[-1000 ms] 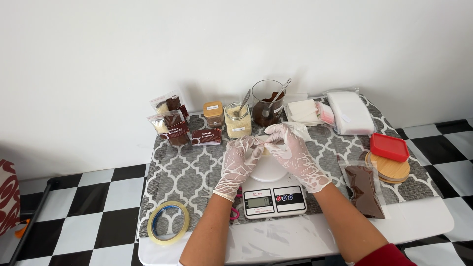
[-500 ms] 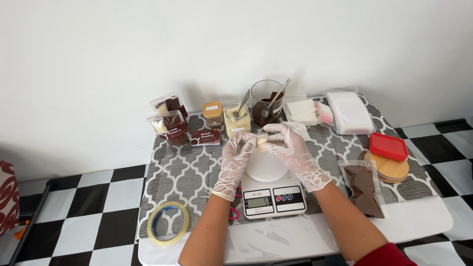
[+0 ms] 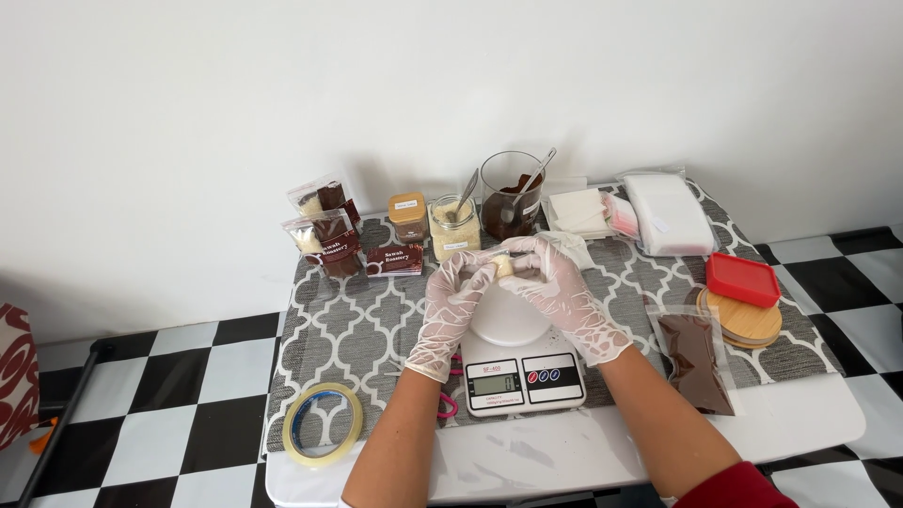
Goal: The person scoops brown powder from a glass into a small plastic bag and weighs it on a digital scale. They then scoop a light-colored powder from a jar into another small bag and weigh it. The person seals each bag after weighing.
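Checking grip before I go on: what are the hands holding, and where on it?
Both gloved hands, left hand and right hand, pinch a small pale packet by its ends, above the kitchen scale.

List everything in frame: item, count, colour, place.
Small pale lump: 1, cream, pinched between both hands.
Digital kitchen scale: 1, white, table centre.
Tall glass of dark powder with spoon: 1, brown, back centre.
Glass jar of pale grains: 1, beige, left of glass.
Roll of clear tape: 1, yellowish, front left.
Clear pouch of brown powder: 1, right.
Red square lid: 1, right, on round wooden lid.
Left hand: gloved, translucent white.
Right hand: gloved, same.
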